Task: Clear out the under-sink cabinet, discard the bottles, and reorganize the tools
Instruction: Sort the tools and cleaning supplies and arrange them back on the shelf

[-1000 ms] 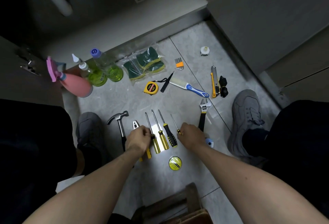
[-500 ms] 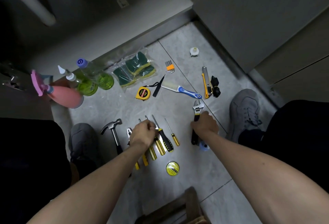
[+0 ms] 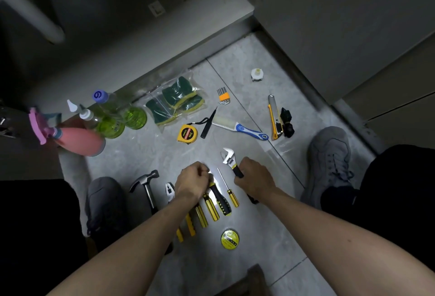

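1. My left hand (image 3: 193,182) curls over the screwdrivers (image 3: 213,204), steadying the row.
2. My right hand (image 3: 253,176) grips the wrench (image 3: 231,164); I judge it joins the row next.
3. Bottles (image 3: 113,116) wait by the cabinet.

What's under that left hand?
The left hand covers the shafts of yellow-handled screwdrivers; their handles stick out below it. Their tips are hidden.
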